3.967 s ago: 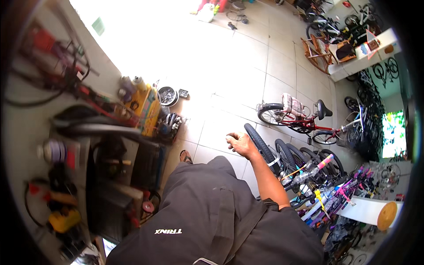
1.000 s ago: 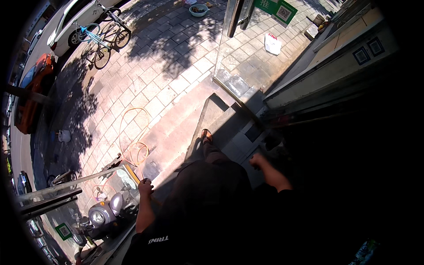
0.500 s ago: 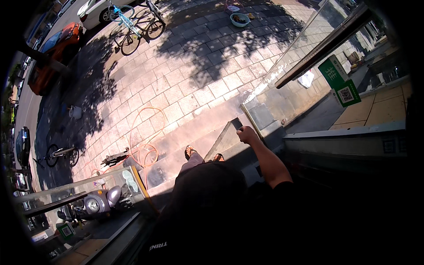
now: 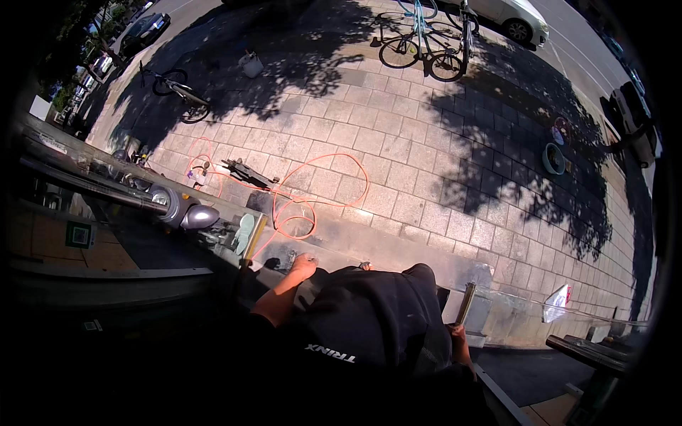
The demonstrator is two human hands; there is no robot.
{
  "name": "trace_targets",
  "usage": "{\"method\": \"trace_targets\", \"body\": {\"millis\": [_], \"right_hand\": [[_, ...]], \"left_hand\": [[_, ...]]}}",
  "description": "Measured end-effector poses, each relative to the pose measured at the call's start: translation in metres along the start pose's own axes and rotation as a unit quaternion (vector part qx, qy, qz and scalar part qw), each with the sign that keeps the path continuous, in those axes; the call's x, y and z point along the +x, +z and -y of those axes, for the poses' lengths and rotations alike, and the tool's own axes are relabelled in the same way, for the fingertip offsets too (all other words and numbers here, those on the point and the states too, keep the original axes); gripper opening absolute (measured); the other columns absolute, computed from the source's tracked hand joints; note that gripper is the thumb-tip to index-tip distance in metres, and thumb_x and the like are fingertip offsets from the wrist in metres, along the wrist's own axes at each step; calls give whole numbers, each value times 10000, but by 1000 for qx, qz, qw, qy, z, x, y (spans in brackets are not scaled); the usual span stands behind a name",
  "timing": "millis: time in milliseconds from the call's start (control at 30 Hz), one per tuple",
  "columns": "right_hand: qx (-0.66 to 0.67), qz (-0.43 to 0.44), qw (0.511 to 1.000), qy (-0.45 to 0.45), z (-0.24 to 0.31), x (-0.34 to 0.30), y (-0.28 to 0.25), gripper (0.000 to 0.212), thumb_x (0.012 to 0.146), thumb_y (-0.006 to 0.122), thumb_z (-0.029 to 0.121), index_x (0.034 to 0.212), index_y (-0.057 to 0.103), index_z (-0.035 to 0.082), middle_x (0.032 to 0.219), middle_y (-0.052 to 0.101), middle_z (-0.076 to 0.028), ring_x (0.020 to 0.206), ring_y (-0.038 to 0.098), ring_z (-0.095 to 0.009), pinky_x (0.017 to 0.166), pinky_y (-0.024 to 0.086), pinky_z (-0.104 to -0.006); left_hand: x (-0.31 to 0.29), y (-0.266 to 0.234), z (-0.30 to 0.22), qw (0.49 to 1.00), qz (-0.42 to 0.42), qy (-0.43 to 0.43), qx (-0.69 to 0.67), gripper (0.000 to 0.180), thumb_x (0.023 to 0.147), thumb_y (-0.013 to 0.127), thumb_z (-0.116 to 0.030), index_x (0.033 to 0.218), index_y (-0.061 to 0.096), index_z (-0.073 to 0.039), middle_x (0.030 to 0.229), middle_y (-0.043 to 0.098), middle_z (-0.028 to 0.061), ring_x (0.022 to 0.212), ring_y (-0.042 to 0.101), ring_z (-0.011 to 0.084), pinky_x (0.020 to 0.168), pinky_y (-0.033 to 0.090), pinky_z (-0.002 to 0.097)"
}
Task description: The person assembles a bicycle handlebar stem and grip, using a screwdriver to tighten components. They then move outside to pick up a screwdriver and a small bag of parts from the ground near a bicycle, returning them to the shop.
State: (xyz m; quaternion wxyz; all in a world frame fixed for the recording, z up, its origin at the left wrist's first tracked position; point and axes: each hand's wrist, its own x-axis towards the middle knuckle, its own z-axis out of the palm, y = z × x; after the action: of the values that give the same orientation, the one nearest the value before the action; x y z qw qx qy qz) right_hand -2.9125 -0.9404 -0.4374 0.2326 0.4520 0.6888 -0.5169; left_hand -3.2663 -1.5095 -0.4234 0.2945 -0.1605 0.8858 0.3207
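Observation:
My left hand (image 4: 305,266) is held out to the left of my dark shirt, above the sunlit step (image 4: 341,238). Its fingers are curled closed, and I cannot make out anything in them. My right hand (image 4: 459,332) is low on the right, beside the brass-coloured end strip (image 4: 466,304) of a glass panel. My body partly covers it and its fingers do not show clearly. A small dark flat patch (image 4: 442,297) is visible just beyond it; whether the hand holds this is unclear. An orange hose (image 4: 367,181) lies in loops ahead of my left hand.
A dark metal tool (image 4: 249,174) lies by the hose. Glass panels with dark handles (image 4: 99,188) flank me, with a scooter (image 4: 199,216) behind the left one. Farther out are bicycles (image 4: 419,46), a white bucket (image 4: 250,65), a basin (image 4: 553,159) and cars (image 4: 515,21).
My view has swung left, so the scene has shifted rightward. My left hand has come into view. My right hand has dropped back from its outstretched position to beside my body.

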Motion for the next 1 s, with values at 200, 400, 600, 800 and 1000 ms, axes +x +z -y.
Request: {"method": "trace_targets", "body": {"millis": [200, 400, 600, 800, 1000], "right_hand": [[-64, 16, 998, -10, 163, 55, -11, 274, 955, 658, 228, 1073, 697, -16, 844, 709, -133, 666, 719, -281, 559, 599, -418], [-119, 12, 992, 46, 264, 207, -27, 294, 978, 608, 224, 1144, 679, -7, 875, 704, -115, 652, 724, -247, 493, 571, -390], [-94, 11, 995, -11, 316, 326, -45, 292, 972, 596, 246, 1083, 694, -5, 848, 697, -101, 648, 720, -221, 490, 555, -361], [-153, 31, 987, 43, 356, 368, -66, 266, 905, 621, 197, 1051, 710, -7, 782, 690, -109, 592, 704, -248, 458, 550, -379], [-148, 69, 986, 44, 418, 462, -54, 219, 918, 610, 170, 1012, 684, -13, 782, 685, -125, 601, 706, -268, 482, 551, -397]], "left_hand": [[40, -16, -22, 998, -56, -9, 38, 360, 893, 680, -343, 1119, 772, -79, 1191, 720, 219, 1154, 676, 398, 1010, 535, 452], [85, 50, 14, 987, -110, -62, -101, 339, 879, 679, -329, 1015, 761, -29, 956, 732, 199, 932, 711, 352, 804, 567, 449], [119, 128, -18, 967, 11, -214, -135, 456, 852, 703, -375, 1072, 740, 23, 860, 748, 177, 913, 750, 310, 771, 593, 433], [186, 133, -98, 972, 26, -158, -169, 478, 855, 711, -367, 1152, 731, 7, 1040, 757, 203, 930, 753, 299, 807, 602, 409], [330, 123, -143, 985, -4, -87, -151, 482, 816, 722, -358, 1137, 746, 1, 1100, 754, 220, 1063, 734, 335, 934, 568, 429]]}}
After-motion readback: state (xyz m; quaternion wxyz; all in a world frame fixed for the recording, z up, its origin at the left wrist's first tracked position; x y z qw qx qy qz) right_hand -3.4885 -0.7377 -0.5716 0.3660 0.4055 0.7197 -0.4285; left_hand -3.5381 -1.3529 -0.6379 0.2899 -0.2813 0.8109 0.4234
